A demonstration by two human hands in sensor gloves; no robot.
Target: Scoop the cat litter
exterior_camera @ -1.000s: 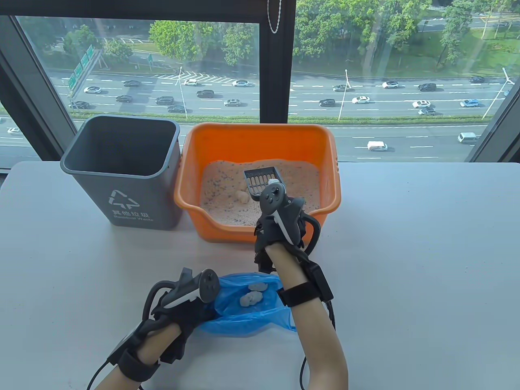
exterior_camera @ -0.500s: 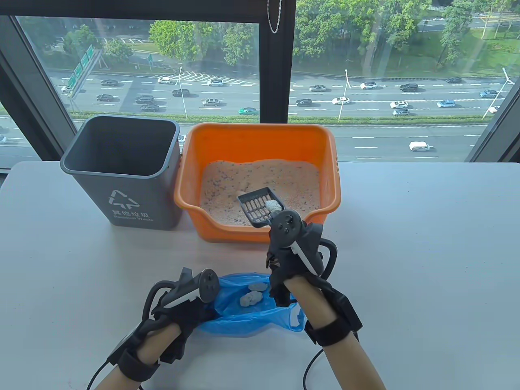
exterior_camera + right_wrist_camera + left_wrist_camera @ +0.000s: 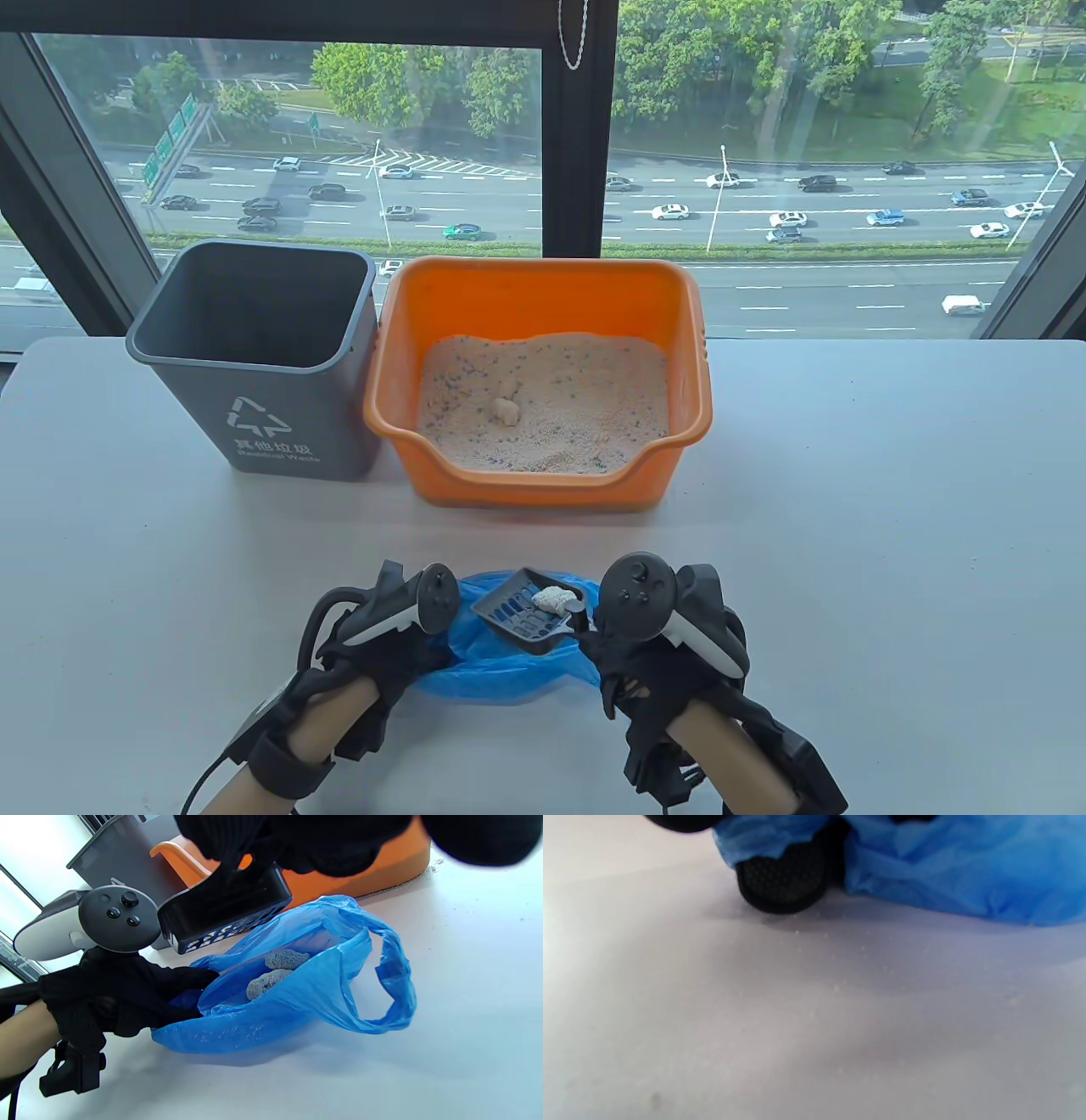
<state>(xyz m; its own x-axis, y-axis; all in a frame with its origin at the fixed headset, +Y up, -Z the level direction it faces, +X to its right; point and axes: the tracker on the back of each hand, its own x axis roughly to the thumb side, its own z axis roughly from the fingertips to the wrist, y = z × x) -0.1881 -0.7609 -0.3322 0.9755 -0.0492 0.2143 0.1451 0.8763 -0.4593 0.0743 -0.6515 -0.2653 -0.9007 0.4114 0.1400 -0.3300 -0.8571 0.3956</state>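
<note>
The orange litter box (image 3: 539, 289) holds pale litter with one clump (image 3: 506, 412) left in it. My right hand (image 3: 653, 654) grips a black slotted scoop (image 3: 526, 615) that carries a whitish clump (image 3: 556, 598) above the open blue plastic bag (image 3: 509, 671). In the right wrist view the scoop (image 3: 225, 914) hangs over the bag (image 3: 305, 993), which holds two grey clumps (image 3: 271, 978). My left hand (image 3: 382, 637) holds the bag's left edge open, and the left wrist view shows a fingertip (image 3: 782, 882) pressed on the table against the bag (image 3: 967, 870).
A grey waste bin (image 3: 254, 356) stands left of the litter box at the back of the white table (image 3: 848, 509). A window runs behind both. Fine litter grains lie scattered on the table near the bag.
My right hand has drawn the scoop with its clump out of the litter box and back toward me, over the bag. The left hand has stayed on the bag.
</note>
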